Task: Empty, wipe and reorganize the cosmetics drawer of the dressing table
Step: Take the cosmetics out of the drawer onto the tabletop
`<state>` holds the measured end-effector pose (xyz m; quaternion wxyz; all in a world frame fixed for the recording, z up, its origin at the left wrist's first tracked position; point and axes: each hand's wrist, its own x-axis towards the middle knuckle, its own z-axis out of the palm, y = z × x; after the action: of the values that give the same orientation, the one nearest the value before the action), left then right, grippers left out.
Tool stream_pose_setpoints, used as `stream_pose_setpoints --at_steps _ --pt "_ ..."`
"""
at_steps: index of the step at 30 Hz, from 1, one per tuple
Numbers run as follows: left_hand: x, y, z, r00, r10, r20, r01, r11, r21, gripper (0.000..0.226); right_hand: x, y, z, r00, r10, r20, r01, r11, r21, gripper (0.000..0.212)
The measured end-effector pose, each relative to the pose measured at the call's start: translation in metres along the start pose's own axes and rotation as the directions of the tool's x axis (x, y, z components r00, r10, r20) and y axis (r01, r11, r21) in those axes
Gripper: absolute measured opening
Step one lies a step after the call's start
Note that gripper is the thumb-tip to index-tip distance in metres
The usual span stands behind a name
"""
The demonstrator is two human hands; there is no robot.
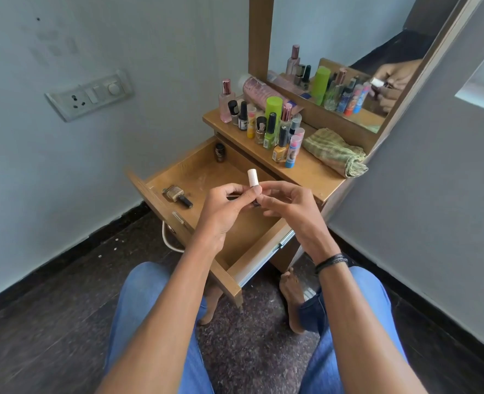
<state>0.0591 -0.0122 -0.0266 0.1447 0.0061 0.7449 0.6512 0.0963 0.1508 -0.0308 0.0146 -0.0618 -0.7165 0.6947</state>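
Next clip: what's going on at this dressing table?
A seated person holds a small white-capped bottle between the left hand and right hand, above the open drawer. The drawer is nearly emptied: a nail polish bottle lies on its side near the front, and a dark bottle stands in the back corner. Many bottles stand grouped on the tabletop beside a folded green cloth.

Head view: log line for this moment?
left hand, right hand: holding white-capped bottle | drawer: open, lying bottle, upright bottle | tabletop: cosmetics, cloth
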Motion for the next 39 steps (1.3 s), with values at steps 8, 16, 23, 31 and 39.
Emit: stream_pose_setpoints --at_steps 8,16,23,31,39 --pt "0.004 -0.003 -0.001 0.999 -0.033 0.043 0.033 0.999 -0.005 0.036 0.002 0.004 -0.003 0.996 0.080 0.041 -0.083 0.993 0.081 0.029" --pt "0.010 -0.003 -0.008 1.000 -0.016 0.027 0.020 0.988 -0.154 0.024 0.005 -0.008 -0.016 0.981 -0.037 -0.192 0.048 0.997 0.056 0.027" --pt "0.011 -0.007 -0.009 0.998 0.006 -0.063 -0.020 0.976 -0.218 0.029 0.033 0.000 -0.046 0.795 -0.347 -0.497 0.087 0.877 -0.472 0.032" --pt "0.017 -0.007 -0.002 0.982 0.049 -0.181 -0.091 0.968 -0.234 0.025 0.058 0.010 -0.046 0.781 -0.344 -0.521 0.062 0.873 -0.484 0.032" --pt "0.022 -0.003 0.009 0.965 0.096 -0.244 -0.156 0.958 -0.242 0.024 0.031 0.017 -0.034 0.585 -0.645 -0.491 0.274 0.727 -0.630 0.020"
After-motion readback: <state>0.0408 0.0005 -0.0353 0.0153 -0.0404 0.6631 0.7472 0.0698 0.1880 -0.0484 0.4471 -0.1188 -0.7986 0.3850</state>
